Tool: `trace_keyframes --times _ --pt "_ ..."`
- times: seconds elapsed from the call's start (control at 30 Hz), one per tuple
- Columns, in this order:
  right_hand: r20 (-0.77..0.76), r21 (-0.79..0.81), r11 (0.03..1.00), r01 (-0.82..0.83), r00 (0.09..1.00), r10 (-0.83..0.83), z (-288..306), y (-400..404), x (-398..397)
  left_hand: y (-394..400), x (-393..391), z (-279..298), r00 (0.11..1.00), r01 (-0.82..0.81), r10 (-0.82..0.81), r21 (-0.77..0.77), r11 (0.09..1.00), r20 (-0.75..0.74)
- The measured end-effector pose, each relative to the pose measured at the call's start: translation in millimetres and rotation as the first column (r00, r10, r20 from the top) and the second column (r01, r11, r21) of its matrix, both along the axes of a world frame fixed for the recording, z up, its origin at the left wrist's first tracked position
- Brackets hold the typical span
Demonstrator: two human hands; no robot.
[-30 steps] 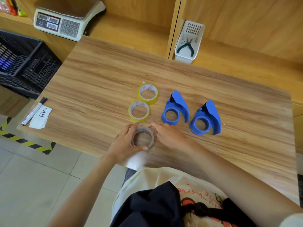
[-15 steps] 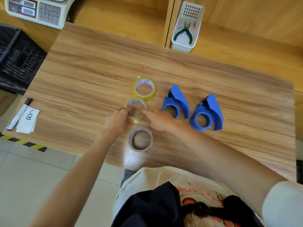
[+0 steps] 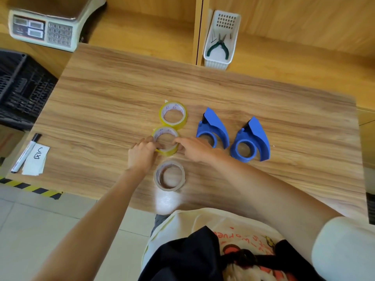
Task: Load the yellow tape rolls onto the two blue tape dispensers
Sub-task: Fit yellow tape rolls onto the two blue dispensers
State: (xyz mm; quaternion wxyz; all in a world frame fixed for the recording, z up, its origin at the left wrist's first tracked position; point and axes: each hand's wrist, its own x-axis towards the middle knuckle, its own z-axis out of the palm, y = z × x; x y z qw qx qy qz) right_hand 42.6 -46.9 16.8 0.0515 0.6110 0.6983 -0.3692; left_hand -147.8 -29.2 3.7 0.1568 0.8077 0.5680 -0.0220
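Around yellow roll (image 3: 165, 140): both hands (fingertips).

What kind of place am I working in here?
Probably a shop or packing station: a price scale on the shelf, a black crate beside the table, and hazard tape on the floor.

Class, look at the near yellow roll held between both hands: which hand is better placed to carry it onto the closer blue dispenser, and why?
Probably the right hand: it touches the near yellow roll on the side facing the closer blue dispenser. The left hand is on the far side.
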Motion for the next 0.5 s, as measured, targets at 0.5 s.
trace_keyframes --times 0.5 --pt "-0.114 0.266 0.958 0.112 0.99 -0.084 42 -2 64 -3 49 53 0.977 0.148 -0.181 0.253 0.956 0.113"
